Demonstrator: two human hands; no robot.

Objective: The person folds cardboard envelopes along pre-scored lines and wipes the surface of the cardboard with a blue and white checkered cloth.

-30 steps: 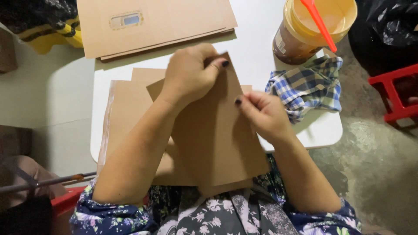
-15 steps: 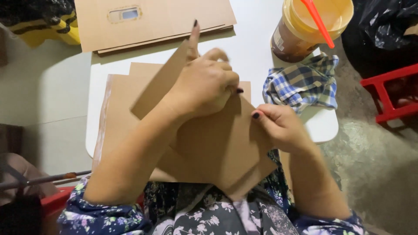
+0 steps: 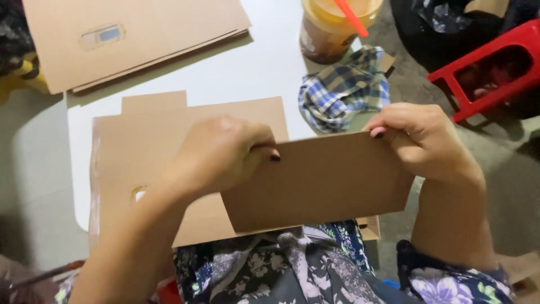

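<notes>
I hold a folded brown paper piece (image 3: 320, 183) flat in front of my lap, long side across. My left hand (image 3: 216, 152) pinches its upper left edge with fingers curled. Its upper right corner is gripped by my right hand (image 3: 419, 135). Under the piece lies a stack of flat brown paper sheets (image 3: 135, 152) on the white table (image 3: 264, 70); one sheet has a small cut-out window.
Another pile of brown envelopes with a window (image 3: 129, 34) lies at the far left of the table. A plastic cup with an orange straw (image 3: 332, 25) stands far right, beside a blue checked cloth (image 3: 346, 87). A red plastic stool (image 3: 484, 67) stands on the floor at right.
The brown piece has turned from upright to lying across and moved to the right, off the stack. My right hand shifted right to its corner, my left hand dropped to its left edge.
</notes>
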